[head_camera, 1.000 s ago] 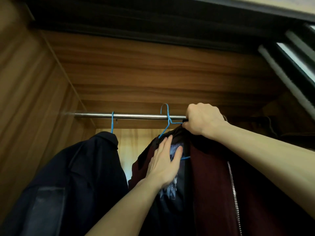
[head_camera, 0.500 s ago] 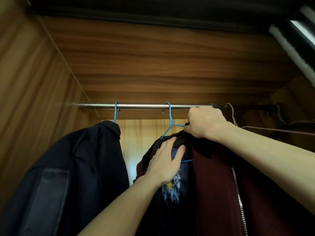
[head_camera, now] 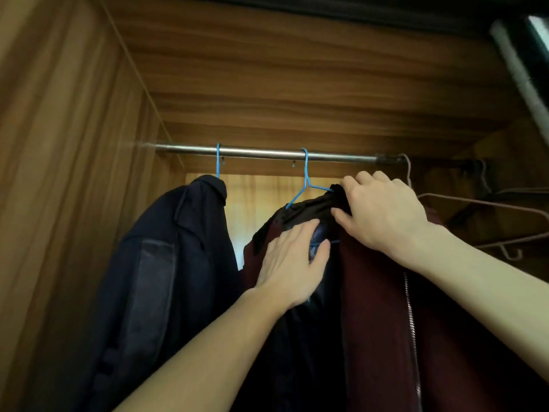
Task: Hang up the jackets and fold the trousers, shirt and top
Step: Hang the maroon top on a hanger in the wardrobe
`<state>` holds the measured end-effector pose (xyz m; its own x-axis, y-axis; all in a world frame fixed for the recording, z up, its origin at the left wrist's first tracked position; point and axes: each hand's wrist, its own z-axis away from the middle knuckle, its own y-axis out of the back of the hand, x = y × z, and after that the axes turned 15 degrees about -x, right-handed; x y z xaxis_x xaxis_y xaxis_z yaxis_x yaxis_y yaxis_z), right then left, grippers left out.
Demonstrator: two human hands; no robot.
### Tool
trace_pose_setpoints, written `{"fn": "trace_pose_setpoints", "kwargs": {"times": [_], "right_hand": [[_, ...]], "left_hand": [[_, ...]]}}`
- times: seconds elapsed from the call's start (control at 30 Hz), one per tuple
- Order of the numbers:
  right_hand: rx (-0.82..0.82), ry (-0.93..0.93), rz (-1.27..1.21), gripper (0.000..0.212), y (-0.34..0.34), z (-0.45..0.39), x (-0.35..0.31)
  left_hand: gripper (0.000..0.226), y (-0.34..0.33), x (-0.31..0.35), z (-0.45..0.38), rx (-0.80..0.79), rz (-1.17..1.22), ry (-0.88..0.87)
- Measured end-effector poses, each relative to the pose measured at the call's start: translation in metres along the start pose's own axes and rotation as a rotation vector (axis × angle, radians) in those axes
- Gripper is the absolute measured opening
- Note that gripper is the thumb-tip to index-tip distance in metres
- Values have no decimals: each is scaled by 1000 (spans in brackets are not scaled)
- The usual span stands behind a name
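A maroon jacket (head_camera: 380, 307) with a silver zip hangs on a blue wire hanger (head_camera: 306, 179) hooked over the metal rail (head_camera: 261, 153). My right hand (head_camera: 383, 209) pinches the jacket's dark collar at the top of the hanger. My left hand (head_camera: 292, 263) lies flat with straight fingers on the dark lining just below the collar. To the left, a navy jacket (head_camera: 166, 263) hangs on a second blue hanger (head_camera: 218, 159) on the same rail.
I am looking up into a wooden wardrobe, its side wall (head_camera: 59, 173) close on the left and its top board (head_camera: 297, 84) above. Empty pale hangers (head_camera: 487, 221) hang at the right end of the rail.
The hanger's hook has gone over the rail and the maroon jacket now hangs from it. My right hand has slid from the hanger's neck down onto the collar.
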<state>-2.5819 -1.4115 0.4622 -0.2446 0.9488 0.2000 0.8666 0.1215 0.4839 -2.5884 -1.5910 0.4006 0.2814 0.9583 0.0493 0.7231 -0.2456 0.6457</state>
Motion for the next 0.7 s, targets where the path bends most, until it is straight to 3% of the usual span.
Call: {"fn": "trace_pose_setpoints", "kwargs": {"times": [0.17,0.37,0.7], "right_hand": [[93,49,-105,51,-3,81,0],[65,-28,-271,58,-4,199,-4],[-79,-147,-181,58,25,370,15]], "left_hand": [[53,-6,21,56,58,-28,16],[59,-46,57,158,89,90,-33],[58,-99,117,296,-9,302,-124]]}}
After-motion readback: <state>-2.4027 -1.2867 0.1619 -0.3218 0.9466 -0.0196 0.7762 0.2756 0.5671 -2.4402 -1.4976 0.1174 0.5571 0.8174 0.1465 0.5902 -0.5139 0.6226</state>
